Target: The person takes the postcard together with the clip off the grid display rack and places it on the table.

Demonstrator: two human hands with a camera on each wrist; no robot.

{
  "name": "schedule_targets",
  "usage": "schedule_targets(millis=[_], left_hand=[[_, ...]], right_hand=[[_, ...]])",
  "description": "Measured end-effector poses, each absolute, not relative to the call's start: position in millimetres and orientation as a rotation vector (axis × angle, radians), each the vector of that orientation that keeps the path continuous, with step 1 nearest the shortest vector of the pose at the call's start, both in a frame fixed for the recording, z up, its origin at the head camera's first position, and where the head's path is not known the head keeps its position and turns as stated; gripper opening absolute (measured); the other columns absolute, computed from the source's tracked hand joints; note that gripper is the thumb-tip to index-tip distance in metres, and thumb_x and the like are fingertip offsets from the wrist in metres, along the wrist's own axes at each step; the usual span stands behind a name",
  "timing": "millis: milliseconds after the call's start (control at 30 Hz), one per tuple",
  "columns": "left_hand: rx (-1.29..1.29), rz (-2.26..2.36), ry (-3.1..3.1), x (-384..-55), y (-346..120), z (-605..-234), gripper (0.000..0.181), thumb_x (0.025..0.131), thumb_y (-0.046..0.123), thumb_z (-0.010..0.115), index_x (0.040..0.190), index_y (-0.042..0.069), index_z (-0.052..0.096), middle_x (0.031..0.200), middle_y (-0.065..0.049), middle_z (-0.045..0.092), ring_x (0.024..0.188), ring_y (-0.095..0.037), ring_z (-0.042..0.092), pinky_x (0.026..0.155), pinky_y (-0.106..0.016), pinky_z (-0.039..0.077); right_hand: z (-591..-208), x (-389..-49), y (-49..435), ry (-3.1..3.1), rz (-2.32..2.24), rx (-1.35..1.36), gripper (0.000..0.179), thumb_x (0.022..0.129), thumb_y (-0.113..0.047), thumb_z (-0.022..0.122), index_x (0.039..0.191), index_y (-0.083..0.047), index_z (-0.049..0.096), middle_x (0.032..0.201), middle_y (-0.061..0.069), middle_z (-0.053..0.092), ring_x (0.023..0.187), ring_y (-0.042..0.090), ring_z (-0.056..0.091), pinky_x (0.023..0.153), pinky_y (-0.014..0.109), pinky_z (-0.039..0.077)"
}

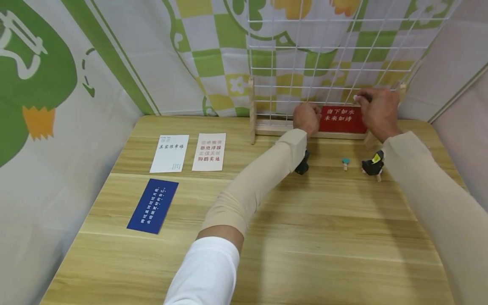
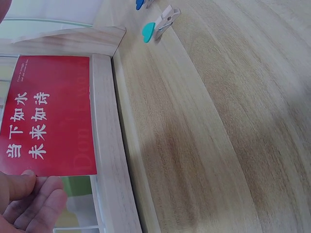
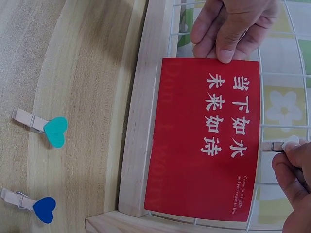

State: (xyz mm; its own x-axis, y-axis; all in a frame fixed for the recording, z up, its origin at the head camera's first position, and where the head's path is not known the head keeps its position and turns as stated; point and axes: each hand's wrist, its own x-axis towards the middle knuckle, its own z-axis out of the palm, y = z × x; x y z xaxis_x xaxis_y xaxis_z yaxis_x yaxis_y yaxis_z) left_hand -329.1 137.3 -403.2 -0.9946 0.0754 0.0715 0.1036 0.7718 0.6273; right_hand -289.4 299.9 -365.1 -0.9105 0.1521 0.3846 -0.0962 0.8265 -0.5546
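A red card (image 1: 339, 120) with white writing stands against the white wire grid (image 1: 291, 87), just above its wooden base bar (image 3: 141, 116). My left hand (image 1: 306, 118) pinches the card's left edge between thumb and fingers, as the left wrist view also shows. With my right hand (image 1: 379, 112) I pinch a small wooden clothespin (image 3: 272, 146) with a white top at the card's upper edge. Whether its tip clamps the card, I cannot tell. On the table lie a clothespin with a teal heart (image 3: 56, 132) and one with a blue heart (image 3: 43, 209).
Left on the wooden table (image 1: 305, 237) lie a white card (image 1: 169, 153), a pale card with red writing (image 1: 209, 152) and a blue card (image 1: 152, 206). Wooden feet (image 1: 252, 112) hold up the grid. Behind it hangs a green-and-yellow patterned cloth (image 1: 207, 63).
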Motion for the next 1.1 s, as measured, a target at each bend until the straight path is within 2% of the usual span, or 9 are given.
schedule_targets(millis=[300, 400, 500, 533, 633, 733, 867, 1033, 1100], left_hand=[[-0.137, -1.04, -2.917, -328, 133, -403, 0.01, 0.093, 0.018, 0.067, 0.092, 0.021, 0.077, 0.092, 0.009, 0.074, 0.09, -0.007, 0.065, 0.076, -0.015, 0.05], [-0.163, -1.02, -2.915, -327, 131, -402, 0.011, 0.093, 0.017, 0.067, 0.092, 0.02, 0.077, 0.091, 0.008, 0.074, 0.091, -0.008, 0.065, 0.077, -0.015, 0.05], [-0.176, -1.018, -2.914, -326, 128, -401, 0.011, 0.092, 0.015, 0.066, 0.091, 0.019, 0.077, 0.09, 0.007, 0.074, 0.089, -0.008, 0.065, 0.075, -0.016, 0.05], [-0.18, -1.015, -2.914, -325, 127, -401, 0.011, 0.092, 0.015, 0.066, 0.09, 0.019, 0.077, 0.089, 0.007, 0.074, 0.089, -0.008, 0.065, 0.074, -0.016, 0.05], [-0.19, -1.021, -2.922, -324, 124, -400, 0.013, 0.091, 0.012, 0.065, 0.088, 0.017, 0.076, 0.087, 0.006, 0.074, 0.086, -0.008, 0.064, 0.07, -0.016, 0.049], [-0.208, -0.997, -2.939, -323, 120, -398, 0.014, 0.092, 0.011, 0.063, 0.09, 0.017, 0.075, 0.089, 0.005, 0.074, 0.087, -0.009, 0.064, 0.07, -0.016, 0.049], [-0.236, -0.965, -2.958, -321, 114, -393, 0.014, 0.094, 0.013, 0.063, 0.097, 0.017, 0.076, 0.096, 0.005, 0.074, 0.094, -0.009, 0.065, 0.077, -0.016, 0.05], [-0.264, -1.029, -2.951, -319, 105, -391, 0.011, 0.094, 0.011, 0.063, 0.096, 0.013, 0.074, 0.098, 0.002, 0.074, 0.095, -0.012, 0.065, 0.079, -0.018, 0.051], [-0.281, -1.02, -2.948, -319, 101, -392, 0.01, 0.094, 0.011, 0.063, 0.095, 0.012, 0.073, 0.097, 0.001, 0.074, 0.095, -0.013, 0.065, 0.08, -0.019, 0.051]], right_hand=[[-363, -287, 296, -2.585, 0.806, -0.051, 0.023, 0.098, -0.013, 0.059, 0.108, 0.003, 0.072, 0.108, 0.025, 0.069, 0.098, 0.043, 0.065, 0.106, 0.049, 0.04], [-362, -286, 296, -2.583, 0.799, -0.073, 0.022, 0.098, -0.014, 0.06, 0.109, 0.0, 0.073, 0.108, 0.022, 0.071, 0.084, 0.018, 0.067, 0.099, 0.047, 0.047], [-361, -286, 297, -2.565, 0.792, -0.072, 0.022, 0.098, -0.015, 0.06, 0.109, -0.001, 0.074, 0.107, 0.02, 0.072, 0.074, -0.011, 0.05, 0.092, 0.042, 0.051], [-361, -286, 297, -2.557, 0.79, -0.069, 0.023, 0.098, -0.016, 0.06, 0.11, -0.002, 0.074, 0.107, 0.02, 0.072, 0.072, -0.018, 0.042, 0.09, 0.041, 0.052], [-361, -285, 298, -2.527, 0.801, -0.043, 0.022, 0.097, -0.015, 0.061, 0.108, 0.0, 0.074, 0.106, 0.021, 0.072, 0.07, -0.026, 0.034, 0.091, 0.037, 0.051], [-361, -284, 300, -2.518, 0.806, -0.039, 0.022, 0.097, -0.014, 0.06, 0.107, -0.001, 0.074, 0.106, 0.021, 0.072, 0.069, -0.03, 0.031, 0.087, 0.019, 0.049], [-360, -283, 300, -2.525, 0.811, -0.036, 0.023, 0.098, -0.014, 0.059, 0.108, -0.001, 0.074, 0.107, 0.021, 0.072, 0.071, -0.027, 0.039, 0.072, 0.002, 0.034], [-359, -280, 300, -2.514, 0.81, -0.002, 0.023, 0.098, -0.013, 0.058, 0.108, 0.001, 0.074, 0.105, 0.022, 0.072, 0.067, -0.027, 0.039, 0.067, 0.002, 0.03], [-358, -279, 300, -2.514, 0.813, 0.004, 0.022, 0.098, -0.012, 0.059, 0.107, 0.002, 0.074, 0.104, 0.022, 0.072, 0.064, -0.029, 0.033, 0.066, 0.003, 0.029]])
